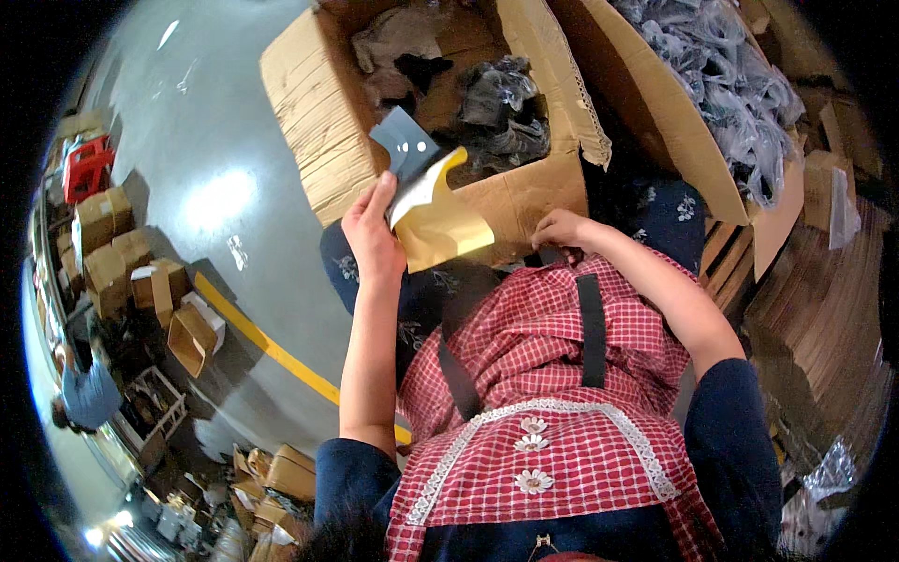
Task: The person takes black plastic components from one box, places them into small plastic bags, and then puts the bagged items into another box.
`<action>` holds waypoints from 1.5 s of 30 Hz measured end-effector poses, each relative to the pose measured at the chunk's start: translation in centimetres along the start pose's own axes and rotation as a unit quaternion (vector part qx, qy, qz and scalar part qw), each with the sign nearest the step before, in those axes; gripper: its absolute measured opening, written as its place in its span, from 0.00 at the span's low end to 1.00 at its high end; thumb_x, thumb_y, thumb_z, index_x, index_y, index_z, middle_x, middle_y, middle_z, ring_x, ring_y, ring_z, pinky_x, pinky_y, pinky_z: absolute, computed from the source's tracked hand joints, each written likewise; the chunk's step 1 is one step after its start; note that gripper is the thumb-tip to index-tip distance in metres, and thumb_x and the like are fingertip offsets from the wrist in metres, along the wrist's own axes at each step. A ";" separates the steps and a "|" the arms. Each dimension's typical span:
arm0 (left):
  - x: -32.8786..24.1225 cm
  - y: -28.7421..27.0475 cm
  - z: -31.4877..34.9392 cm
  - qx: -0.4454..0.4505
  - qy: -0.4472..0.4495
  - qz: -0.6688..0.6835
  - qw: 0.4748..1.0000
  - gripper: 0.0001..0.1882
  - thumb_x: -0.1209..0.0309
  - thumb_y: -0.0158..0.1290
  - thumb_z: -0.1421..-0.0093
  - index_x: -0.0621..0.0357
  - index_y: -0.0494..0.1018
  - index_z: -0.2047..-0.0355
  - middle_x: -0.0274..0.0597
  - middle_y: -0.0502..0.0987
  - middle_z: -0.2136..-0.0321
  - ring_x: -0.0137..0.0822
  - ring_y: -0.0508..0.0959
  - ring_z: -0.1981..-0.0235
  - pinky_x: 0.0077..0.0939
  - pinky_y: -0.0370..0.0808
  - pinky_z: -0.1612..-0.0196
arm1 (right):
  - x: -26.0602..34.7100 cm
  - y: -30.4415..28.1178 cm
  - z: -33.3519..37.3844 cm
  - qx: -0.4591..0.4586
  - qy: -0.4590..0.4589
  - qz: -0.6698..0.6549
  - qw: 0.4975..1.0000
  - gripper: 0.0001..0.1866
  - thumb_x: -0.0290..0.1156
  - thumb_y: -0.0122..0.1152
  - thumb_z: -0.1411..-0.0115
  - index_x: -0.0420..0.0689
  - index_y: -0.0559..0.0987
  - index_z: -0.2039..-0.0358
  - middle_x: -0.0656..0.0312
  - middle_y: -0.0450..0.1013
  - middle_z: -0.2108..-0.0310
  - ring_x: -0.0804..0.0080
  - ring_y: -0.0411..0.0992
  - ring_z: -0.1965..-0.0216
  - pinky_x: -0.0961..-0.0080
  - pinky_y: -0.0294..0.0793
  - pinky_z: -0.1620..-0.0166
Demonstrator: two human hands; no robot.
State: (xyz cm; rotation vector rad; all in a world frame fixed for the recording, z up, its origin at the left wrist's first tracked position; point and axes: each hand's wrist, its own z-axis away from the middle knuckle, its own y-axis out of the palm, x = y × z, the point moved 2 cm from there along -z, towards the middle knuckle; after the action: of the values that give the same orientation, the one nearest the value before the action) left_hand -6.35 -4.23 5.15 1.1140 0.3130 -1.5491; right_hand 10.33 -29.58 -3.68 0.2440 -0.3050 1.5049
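My left hand (374,228) is closed on the edge of a bent, glossy sheet, thumb on top. Its lower part is a yellow panel (440,232) that curls up at one corner; the upper part is a grey-blue panel (405,140) with white marks. I hold it over the near wall of an open cardboard box (524,192). Dark items in clear plastic bags (496,98) lie inside that box. Right of the sheet, my right hand (565,231) is curled low by my lap, above the red checked apron (506,328). Something dark shows under its fingers, too hidden to name.
A second large carton (716,178) at the right is heaped with clear plastic bags (712,84). Stacked flat cardboard (819,309) stands beyond it. Across the floor's yellow line (272,347) are boxes (108,267), a red crate (87,169) and another person (89,389).
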 end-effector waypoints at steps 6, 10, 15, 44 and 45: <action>2.9 0.5 -6.7 -0.009 -0.012 -0.006 1.000 0.12 0.73 0.61 0.38 0.71 0.80 0.59 0.37 0.81 0.66 0.26 0.78 0.67 0.20 0.74 0.62 | -3.3 2.1 -12.8 0.049 -0.013 0.356 0.933 0.16 0.39 0.60 0.38 0.37 0.80 0.63 0.55 0.72 0.78 0.63 0.69 0.75 0.62 0.68 0.70; 3.2 0.6 -7.8 -0.011 -0.011 -0.039 0.999 0.11 0.73 0.61 0.38 0.69 0.80 0.59 0.37 0.81 0.66 0.25 0.78 0.66 0.20 0.74 0.60 | -0.7 -0.5 -17.6 -0.041 -0.024 0.278 0.960 0.16 0.39 0.60 0.38 0.37 0.80 0.63 0.55 0.72 0.78 0.63 0.69 0.76 0.62 0.68 0.70; 2.4 2.8 -7.7 -0.024 -0.007 -0.082 0.996 0.11 0.73 0.59 0.36 0.70 0.80 0.57 0.35 0.81 0.66 0.24 0.77 0.65 0.18 0.73 0.59 | -1.8 0.2 -20.6 -0.091 -0.019 0.252 0.963 0.15 0.38 0.60 0.39 0.37 0.80 0.63 0.55 0.71 0.78 0.63 0.68 0.76 0.62 0.68 0.70; 3.8 2.9 -9.6 -0.030 0.028 -0.348 0.937 0.20 0.70 0.47 0.30 0.71 0.70 0.43 0.54 0.75 0.48 0.41 0.78 0.50 0.34 0.77 0.45 | -5.7 -0.2 -17.7 -0.112 0.001 0.126 0.986 0.11 0.34 0.60 0.42 0.39 0.80 0.65 0.57 0.68 0.79 0.65 0.67 0.78 0.64 0.67 0.73; 4.0 2.7 -9.7 -0.022 0.021 -0.318 0.948 0.20 0.70 0.46 0.30 0.71 0.70 0.43 0.54 0.75 0.47 0.41 0.78 0.49 0.34 0.76 0.45 | -5.5 0.2 -17.8 -0.107 0.005 0.124 0.987 0.11 0.34 0.60 0.42 0.39 0.80 0.65 0.57 0.68 0.80 0.65 0.67 0.78 0.64 0.67 0.73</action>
State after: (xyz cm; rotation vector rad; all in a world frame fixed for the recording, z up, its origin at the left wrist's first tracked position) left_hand 1.00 -0.60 -1.97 1.0649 0.7921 -2.0654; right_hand 10.75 -28.65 -22.31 0.0276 -0.4994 1.7026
